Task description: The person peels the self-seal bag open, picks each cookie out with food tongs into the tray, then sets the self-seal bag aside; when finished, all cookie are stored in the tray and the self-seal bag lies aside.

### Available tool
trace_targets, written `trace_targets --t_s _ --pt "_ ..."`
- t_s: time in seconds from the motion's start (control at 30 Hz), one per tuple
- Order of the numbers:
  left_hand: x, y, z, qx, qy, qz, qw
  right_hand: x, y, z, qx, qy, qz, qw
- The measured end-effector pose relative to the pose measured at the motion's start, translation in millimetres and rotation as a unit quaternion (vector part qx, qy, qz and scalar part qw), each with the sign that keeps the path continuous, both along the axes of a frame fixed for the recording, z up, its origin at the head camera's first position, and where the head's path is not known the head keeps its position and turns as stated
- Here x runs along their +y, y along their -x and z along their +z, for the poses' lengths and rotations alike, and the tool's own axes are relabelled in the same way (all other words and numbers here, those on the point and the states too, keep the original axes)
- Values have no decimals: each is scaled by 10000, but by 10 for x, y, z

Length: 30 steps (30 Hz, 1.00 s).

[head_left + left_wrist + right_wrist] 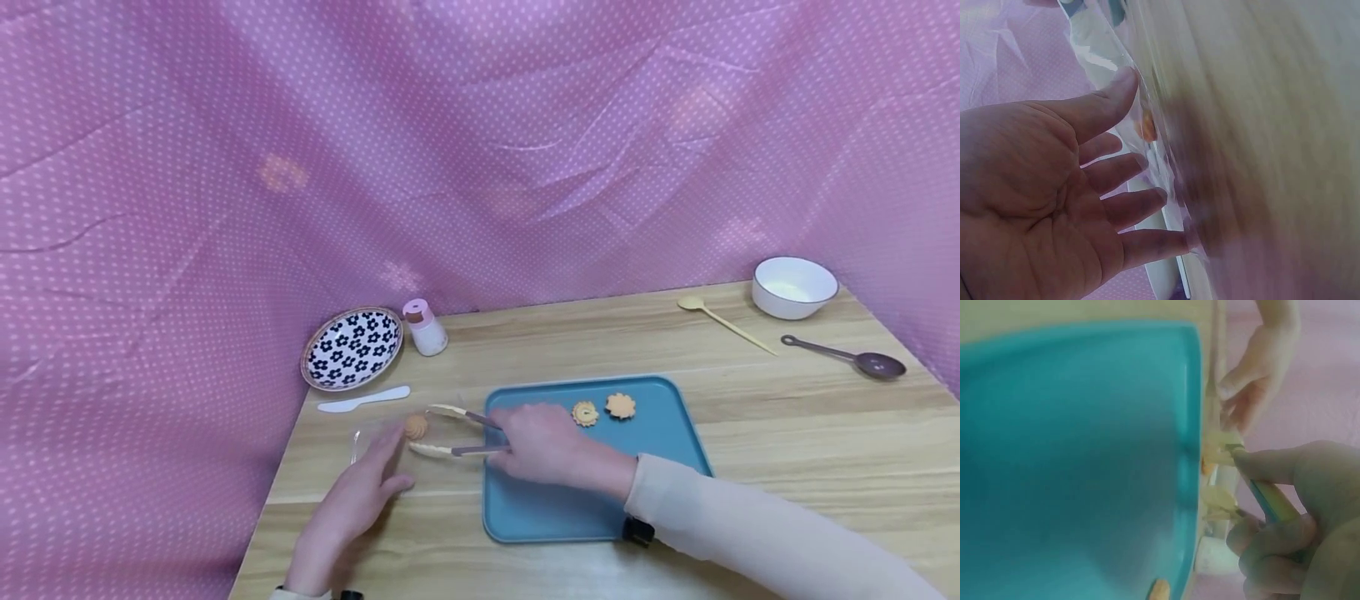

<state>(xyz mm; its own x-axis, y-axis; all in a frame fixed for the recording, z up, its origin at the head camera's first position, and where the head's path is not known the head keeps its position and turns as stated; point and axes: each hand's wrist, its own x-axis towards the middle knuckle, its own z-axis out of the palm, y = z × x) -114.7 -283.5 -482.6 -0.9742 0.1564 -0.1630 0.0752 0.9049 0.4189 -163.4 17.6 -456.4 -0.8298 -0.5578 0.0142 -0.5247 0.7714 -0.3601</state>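
Note:
My right hand grips a pair of tongs with dark handles and cream tips, above the left edge of a blue tray. The tongs' tips are spread apart, pointing at a swirled round cookie. That cookie lies on a clear plastic sheet or bag on the table. Beside it is my left hand, its fingers extended; in the left wrist view the fingertips are right at the clear plastic. On the tray lie a ring-like cookie and a scalloped cookie.
A white knife lies behind the plastic. Farther back stand a flower-patterned dish and a pink-topped bottle. At the back right are a yellow spoon, a white bowl and a dark spoon.

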Motion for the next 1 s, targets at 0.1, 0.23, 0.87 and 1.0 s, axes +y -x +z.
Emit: trace_targets --t_s 0.1,0.23,0.87,1.0 --pt "-7 -1 -12 -16 -38 37 10000 -65 -25 -2 2 -21 -59 10000" --pt "-13 -2 -15 -47 -64 63 9999 -141 -54 10 -47 -63 -190 9998" --pt "-14 17 12 -89 61 329 9994 -372 -130 -39 -47 -147 -450 9989" --pt "-14 17 15 -104 100 329 9994 -328 -123 -65 -166 -31 -409 9990"
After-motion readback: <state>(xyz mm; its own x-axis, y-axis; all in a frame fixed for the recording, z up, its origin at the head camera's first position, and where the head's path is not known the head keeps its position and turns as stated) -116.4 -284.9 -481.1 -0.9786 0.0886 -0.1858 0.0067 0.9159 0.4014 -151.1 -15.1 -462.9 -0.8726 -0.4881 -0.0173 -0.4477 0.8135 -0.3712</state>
